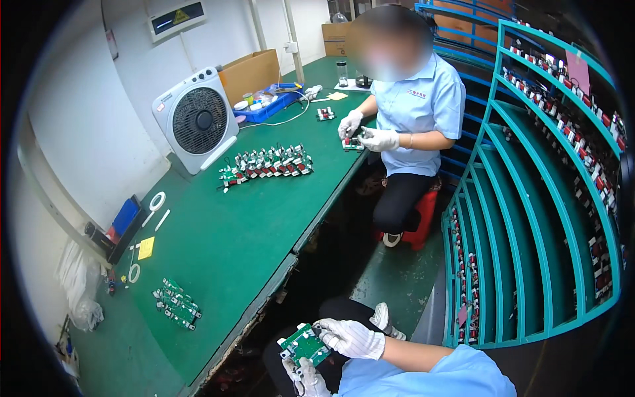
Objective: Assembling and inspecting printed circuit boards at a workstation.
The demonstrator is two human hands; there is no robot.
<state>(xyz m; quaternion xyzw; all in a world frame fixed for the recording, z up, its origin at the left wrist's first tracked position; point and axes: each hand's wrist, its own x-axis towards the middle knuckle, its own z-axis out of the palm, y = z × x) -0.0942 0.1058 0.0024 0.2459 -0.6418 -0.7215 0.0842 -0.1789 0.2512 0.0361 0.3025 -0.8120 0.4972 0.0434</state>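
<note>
A green circuit board (pixel 304 345) with pale and dark parts is held above my lap, off the table's near edge. My left hand (pixel 307 380), in a white glove, is closed on its lower edge. At its upper right corner my right hand (pixel 354 337), gloved too, has its fingers closed on the board beside a small dark part; the fingertips are partly hidden. To the left, a small group of green circuit boards (pixel 176 304) lies on the table. Farther back is a long row of boards (pixel 268 165) with red and white parts.
A co-worker (pixel 423 99) in a blue shirt handles another board (pixel 352 143) across the green table (pixel 218 241). A box fan (pixel 198 116), blue tray (pixel 268 109) and cardboard box (pixel 250 76) stand along the wall. Teal shelving (pixel 486 218) holding boards rises at right. Tape rolls (pixel 134 273) lie left.
</note>
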